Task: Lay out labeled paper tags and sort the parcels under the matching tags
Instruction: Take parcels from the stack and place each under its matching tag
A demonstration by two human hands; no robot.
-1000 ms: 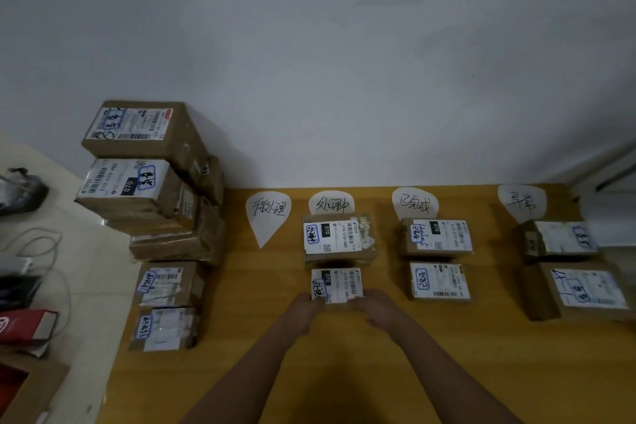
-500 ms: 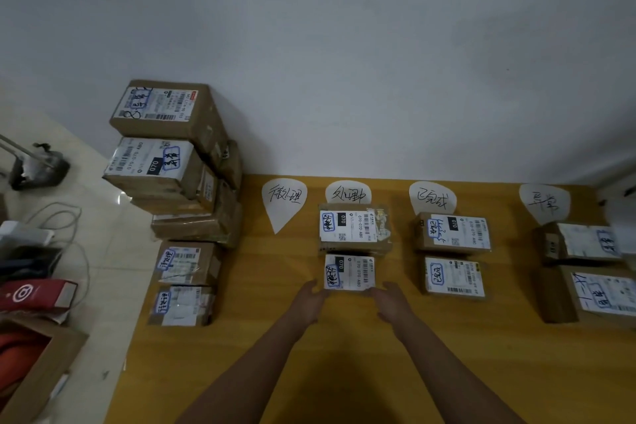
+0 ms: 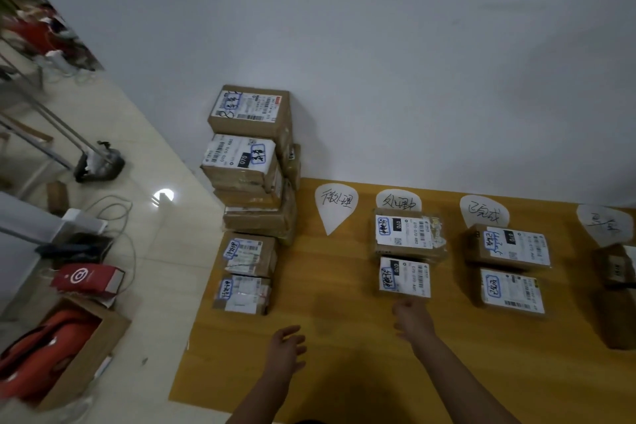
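Note:
Several white teardrop paper tags lie along the back of the yellow wooden board [image 3: 330, 348]. The first tag [image 3: 335, 208] has nothing under it. Under the second tag [image 3: 399, 201] sit two labelled cardboard parcels, a larger one [image 3: 407, 232] and a small one [image 3: 404, 277]. The third tag [image 3: 483, 212] has two parcels [image 3: 509, 246] below it. A fourth tag [image 3: 604, 222] is at the right edge. Unsorted parcels stand stacked [image 3: 251, 162] at the board's left, with two small ones [image 3: 246, 274] in front. My right hand [image 3: 413, 318] hovers just below the small parcel, fingers apart. My left hand [image 3: 287, 346] is open over bare board.
Left of the board is tiled floor with cables, a red box [image 3: 86, 280], an open carton holding something orange [image 3: 51, 354], and metal legs [image 3: 51, 127]. A white wall backs the board. More parcels [image 3: 616, 286] sit at the right edge.
Both hands have let go of the small parcel under the second tag and pulled back. My left hand has swung left. The view has turned left.

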